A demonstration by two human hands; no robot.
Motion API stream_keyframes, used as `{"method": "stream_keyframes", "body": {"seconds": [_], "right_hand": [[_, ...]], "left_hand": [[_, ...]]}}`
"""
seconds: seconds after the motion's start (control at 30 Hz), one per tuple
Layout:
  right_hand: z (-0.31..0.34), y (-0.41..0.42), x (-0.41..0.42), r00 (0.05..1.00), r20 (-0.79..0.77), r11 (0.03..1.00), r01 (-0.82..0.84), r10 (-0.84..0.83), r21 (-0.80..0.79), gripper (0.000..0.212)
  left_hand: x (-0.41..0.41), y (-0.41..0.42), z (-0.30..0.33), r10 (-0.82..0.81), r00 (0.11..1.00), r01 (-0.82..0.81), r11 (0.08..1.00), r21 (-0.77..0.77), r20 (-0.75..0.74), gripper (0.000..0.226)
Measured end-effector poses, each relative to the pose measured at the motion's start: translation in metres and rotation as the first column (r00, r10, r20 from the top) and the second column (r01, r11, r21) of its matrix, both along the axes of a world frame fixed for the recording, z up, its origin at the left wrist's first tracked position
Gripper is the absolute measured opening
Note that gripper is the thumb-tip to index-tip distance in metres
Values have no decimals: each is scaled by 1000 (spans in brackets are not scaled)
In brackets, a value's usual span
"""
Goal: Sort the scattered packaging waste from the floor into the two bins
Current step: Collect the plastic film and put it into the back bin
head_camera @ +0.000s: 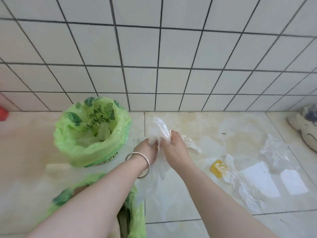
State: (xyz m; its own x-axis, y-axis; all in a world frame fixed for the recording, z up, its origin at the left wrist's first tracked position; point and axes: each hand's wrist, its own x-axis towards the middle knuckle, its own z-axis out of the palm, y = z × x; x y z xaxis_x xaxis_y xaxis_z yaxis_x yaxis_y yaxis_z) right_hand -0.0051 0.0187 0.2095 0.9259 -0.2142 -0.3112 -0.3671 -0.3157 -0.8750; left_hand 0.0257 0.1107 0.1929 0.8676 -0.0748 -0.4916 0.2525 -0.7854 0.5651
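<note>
My left hand [147, 151] and my right hand [173, 146] are both closed on a clear plastic bag [159, 129], bunched between them above the floor. Its loose end hangs down below my wrists. Just left of my hands stands the far bin [120, 127], lined with a green bag and holding clear plastic. The near bin [135, 213], also green-lined, sits under my left forearm and is mostly hidden. On the floor to the right lie crumpled clear wrappers [274, 150], a yellow packet [216, 168] with a long clear wrapper [240, 184] over it, and two white cards [259, 179].
A white tiled wall [157, 48] rises just behind the bins. A shoe [305, 126] lies at the far right against the wall. A red object [3, 114] shows at the left edge. Pale floor tiles spread to the left and front.
</note>
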Motion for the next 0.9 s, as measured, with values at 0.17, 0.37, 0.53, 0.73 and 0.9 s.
{"method": "stream_keyframes", "body": {"seconds": [0.17, 0.37, 0.53, 0.73, 0.9], "right_hand": [[28, 58, 19, 910, -74, 913, -408, 408, 5, 29], [11, 132, 64, 825, -85, 716, -531, 559, -453, 61], [-2, 175, 119, 816, 167, 722, -371, 554, -584, 46], [-48, 185, 157, 756, 273, 672, -282, 595, -684, 46], [-79, 179, 173, 759, -192, 392, -514, 622, -763, 46]], "left_hand": [[23, 75, 17, 122, 990, -126, 991, 48, 68, 30], [53, 146, 31, 135, 991, -136, 987, 87, 21, 29], [105, 184, 17, 376, 919, -269, 820, -504, 121, 22], [157, 199, -41, 399, 894, -267, 840, -472, 205, 15], [169, 214, -99, 424, 905, -400, 868, -294, 20, 29]]}}
